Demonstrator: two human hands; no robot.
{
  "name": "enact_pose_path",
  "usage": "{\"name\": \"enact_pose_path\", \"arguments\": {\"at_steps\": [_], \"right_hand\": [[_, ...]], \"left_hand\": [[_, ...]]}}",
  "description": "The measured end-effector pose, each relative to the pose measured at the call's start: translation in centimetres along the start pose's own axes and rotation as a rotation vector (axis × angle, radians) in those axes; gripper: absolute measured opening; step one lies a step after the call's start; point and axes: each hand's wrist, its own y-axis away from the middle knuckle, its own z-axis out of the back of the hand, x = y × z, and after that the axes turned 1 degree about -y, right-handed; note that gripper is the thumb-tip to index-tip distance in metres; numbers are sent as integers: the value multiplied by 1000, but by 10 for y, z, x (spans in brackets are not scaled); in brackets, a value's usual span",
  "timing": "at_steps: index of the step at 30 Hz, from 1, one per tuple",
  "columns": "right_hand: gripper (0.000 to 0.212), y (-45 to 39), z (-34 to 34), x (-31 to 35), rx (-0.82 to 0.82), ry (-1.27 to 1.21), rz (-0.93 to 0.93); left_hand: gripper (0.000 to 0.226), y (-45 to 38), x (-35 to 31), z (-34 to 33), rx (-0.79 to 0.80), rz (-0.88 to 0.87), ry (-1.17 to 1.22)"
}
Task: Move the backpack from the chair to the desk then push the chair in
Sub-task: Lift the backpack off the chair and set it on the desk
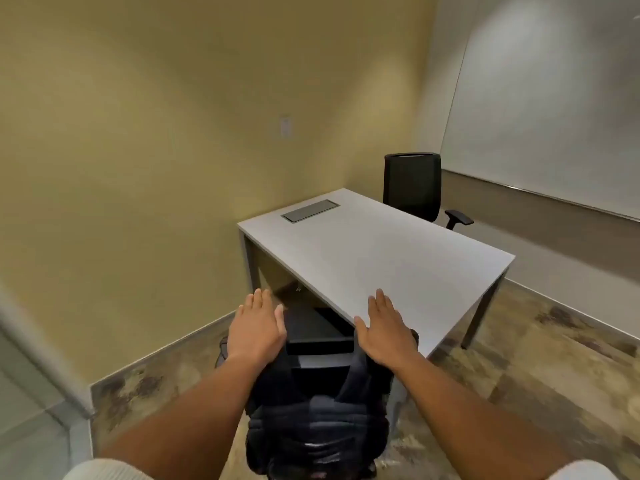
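Observation:
A dark backpack (317, 431) sits on a black chair (317, 332) just in front of me, at the near edge of the grey desk (377, 258). The chair seat shows beyond the backpack, partly under the desk's edge. My left hand (256, 329) is held flat, fingers apart, over the chair's left side. Over the desk's near edge, on the chair's right side, my right hand (384, 330) is spread flat in the same way. Neither hand holds anything.
A second black office chair (414, 185) stands behind the desk's far side. A grey cable hatch (310, 210) is set in the desk top at the back. Yellow walls close the left and back; a whiteboard (554, 116) hangs at right.

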Motion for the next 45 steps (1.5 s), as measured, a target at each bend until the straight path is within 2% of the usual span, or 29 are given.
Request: {"name": "enact_pose_path", "arguments": {"at_steps": [5, 9, 14, 20, 24, 29, 32, 37, 39, 43, 45], "right_hand": [[66, 9, -18, -11, 67, 26, -75], [60, 11, -25, -7, 51, 10, -143], [74, 7, -27, 2, 34, 38, -203], [62, -6, -24, 10, 72, 26, -338], [65, -19, -17, 10, 117, -56, -445], [81, -29, -2, 1, 101, -260, -638], [84, -30, 9, -6, 67, -493, -748], [84, -29, 14, -14, -87, -818, -818], [80, -23, 15, -12, -197, -888, -832], [76, -9, 9, -12, -429, -869, -842], [77, -3, 6, -12, -523, -896, -833]], "left_hand": [[61, 20, 11, -27, 153, 88, 1], [57, 28, 8, -29, 153, 99, -12], [63, 23, 7, -25, 152, 141, -30], [58, 7, -4, -16, 250, 277, -19], [78, -9, -2, -10, 365, 448, 63], [98, -29, 20, -18, 406, 583, 191], [90, -44, 37, -36, 441, 715, 316], [67, -60, 63, -53, 485, 901, 708], [61, -54, 58, -39, 438, 975, 834], [43, -33, 44, -11, 269, 1087, 1086], [23, -18, 33, 2, 237, 1098, 1126]]}}
